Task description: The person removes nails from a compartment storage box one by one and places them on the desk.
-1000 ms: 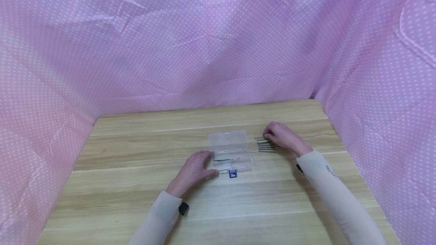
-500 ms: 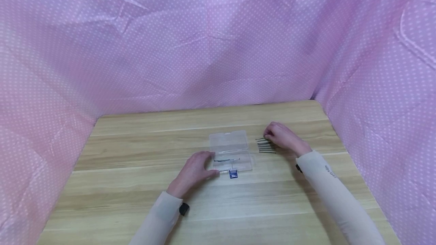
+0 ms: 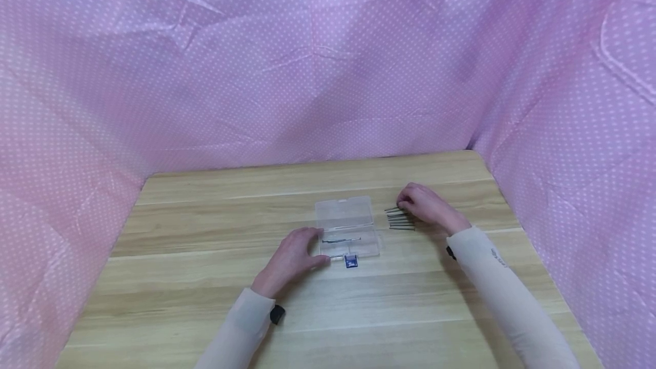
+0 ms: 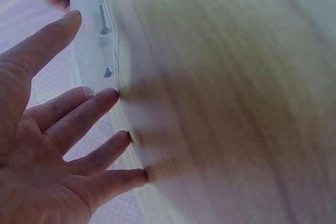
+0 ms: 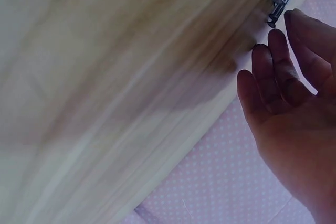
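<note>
1. A clear plastic case (image 3: 347,226) lies open near the middle of a wooden table (image 3: 205,278), one thin metal pin (image 3: 340,240) in its near half and a small blue clip (image 3: 351,262) at its front edge.
2. The left hand (image 3: 294,258) rests at the case's left end, fingers straight and relaxed against its side.
3. The right hand (image 3: 425,205) rests on a row of dark metal pins (image 3: 400,220) just right of the case; whether it pinches one cannot be told.
</note>
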A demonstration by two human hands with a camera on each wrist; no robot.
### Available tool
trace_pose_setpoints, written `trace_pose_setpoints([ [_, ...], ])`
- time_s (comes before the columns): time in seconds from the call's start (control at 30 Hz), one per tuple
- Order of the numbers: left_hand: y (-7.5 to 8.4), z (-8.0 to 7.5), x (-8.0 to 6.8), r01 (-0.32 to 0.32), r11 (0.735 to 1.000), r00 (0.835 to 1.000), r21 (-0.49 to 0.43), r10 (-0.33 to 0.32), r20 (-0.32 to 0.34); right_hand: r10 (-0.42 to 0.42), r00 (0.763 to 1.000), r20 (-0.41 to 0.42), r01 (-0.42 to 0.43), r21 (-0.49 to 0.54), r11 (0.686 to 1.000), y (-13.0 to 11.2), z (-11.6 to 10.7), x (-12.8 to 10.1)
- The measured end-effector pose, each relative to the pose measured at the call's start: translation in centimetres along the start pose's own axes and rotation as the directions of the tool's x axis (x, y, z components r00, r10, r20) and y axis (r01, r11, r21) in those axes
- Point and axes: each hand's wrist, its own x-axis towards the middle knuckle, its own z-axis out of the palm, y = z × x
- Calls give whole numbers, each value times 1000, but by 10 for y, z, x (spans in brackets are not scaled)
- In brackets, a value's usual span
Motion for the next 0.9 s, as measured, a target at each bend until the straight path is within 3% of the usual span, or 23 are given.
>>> trace_pose_setpoints([
  [0.47, -3, 0, 0, 9, 1000, 1000, 3, -9, -8, 31, 987, -160, -23, 54, 998, -25, -3, -15],
  [0.9, -2, 1, 0, -4, 1000, 1000, 2, 4, 1, -73, 937, -341, 113, 98, 989, -60, 9, -31],
])
